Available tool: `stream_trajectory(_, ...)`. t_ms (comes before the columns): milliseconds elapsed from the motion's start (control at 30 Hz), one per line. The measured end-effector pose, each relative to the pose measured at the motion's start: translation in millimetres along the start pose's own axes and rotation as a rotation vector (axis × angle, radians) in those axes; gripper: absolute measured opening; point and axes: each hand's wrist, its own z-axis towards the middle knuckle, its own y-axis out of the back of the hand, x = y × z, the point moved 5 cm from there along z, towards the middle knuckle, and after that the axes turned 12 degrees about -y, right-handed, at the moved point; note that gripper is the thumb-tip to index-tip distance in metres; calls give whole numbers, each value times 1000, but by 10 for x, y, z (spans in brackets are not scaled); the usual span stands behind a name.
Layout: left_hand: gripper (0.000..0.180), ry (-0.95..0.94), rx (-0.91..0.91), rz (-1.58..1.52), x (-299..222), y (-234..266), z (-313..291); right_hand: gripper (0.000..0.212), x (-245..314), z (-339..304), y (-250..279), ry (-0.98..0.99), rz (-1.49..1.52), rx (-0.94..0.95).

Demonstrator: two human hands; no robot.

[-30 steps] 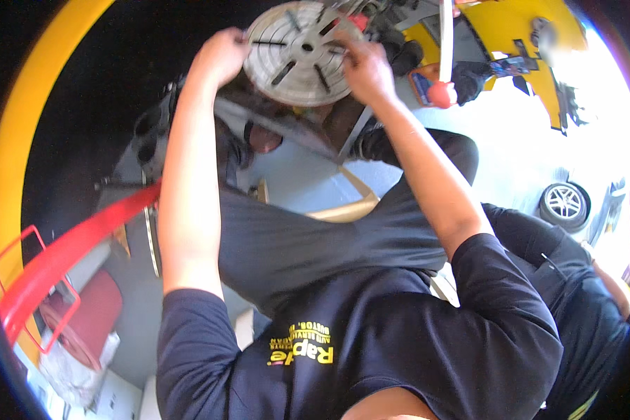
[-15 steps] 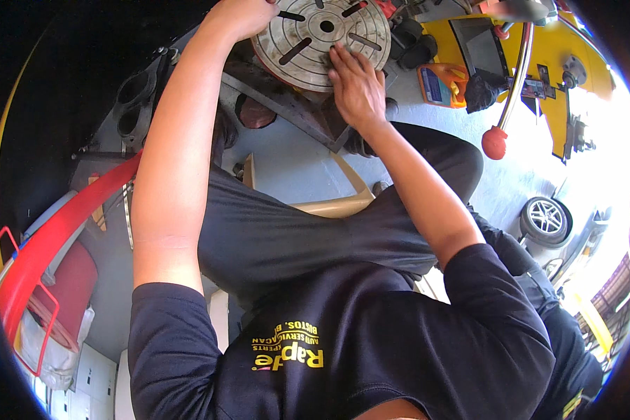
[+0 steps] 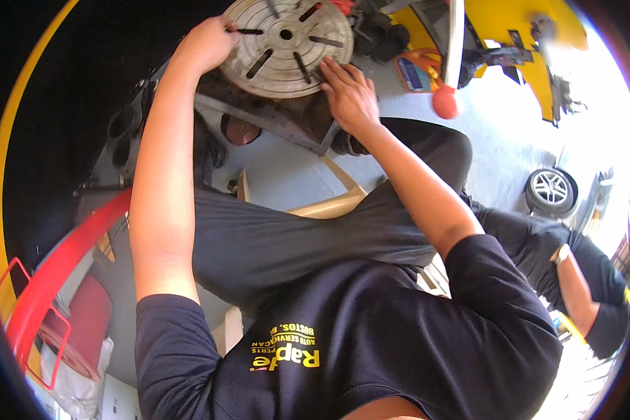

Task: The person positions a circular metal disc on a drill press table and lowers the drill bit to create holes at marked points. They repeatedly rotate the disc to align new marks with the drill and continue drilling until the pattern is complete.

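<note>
A round, worn metal disc (image 3: pixel 281 78) with a centre hole and several radial slots lies flat at the top of the view, ahead of my knees. At its left rim is my left hand (image 3: pixel 204 47), its fingers curled over the edge beside one slot; the fingertips are partly hidden. My right hand (image 3: pixel 352 96) rests with fingers stretched out, the tips touching or just over the disc's lower right rim. Beneath the disc is a dark metal stand (image 3: pixel 276 120).
A beige plastic chair (image 3: pixel 332 203) shows between my legs. An orange jug (image 3: pixel 416 70) and a lever with a red knob (image 3: pixel 445 102) are to the right. Farther right are a wheel (image 3: pixel 551 190) and another person (image 3: pixel 574 280). A red curved bar (image 3: pixel 70 241) runs along the left.
My right hand has slid from the disc's face to its rim. My left hand stays at the left edge. The whole view has shifted, and the other person's arm has come into sight.
</note>
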Motion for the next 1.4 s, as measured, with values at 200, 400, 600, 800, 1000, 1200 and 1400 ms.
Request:
stream_trajectory(200,43,-60,25,-231,-235,-252,78,37,-98,-144,173,-87,-225,207)
stream_trajectory(400,38,35,6,-332,77,-626,-298,53,-67,-51,136,19,-27,53)
stream_trajectory(600,35,78,44,-521,-305,-918,-397,59,66,-383,-14,7,0,-73)
stream_trajectory(800,36,40,36,-288,-273,-663,-536,55,-100,-256,99,-42,5,24)
stream_trajectory(1000,37,19,10,-207,-779,-365,-555,54,49,-285,51,-103,-48,-14)
stream_trajectory(1200,43,16,56,-139,-758,-228,-597,50,-8,-169,-60,-2,-224,79)
stream_trajectory(1400,44,-24,-7,-171,-724,-143,-517,53,137,-106,-281,38,-69,48)
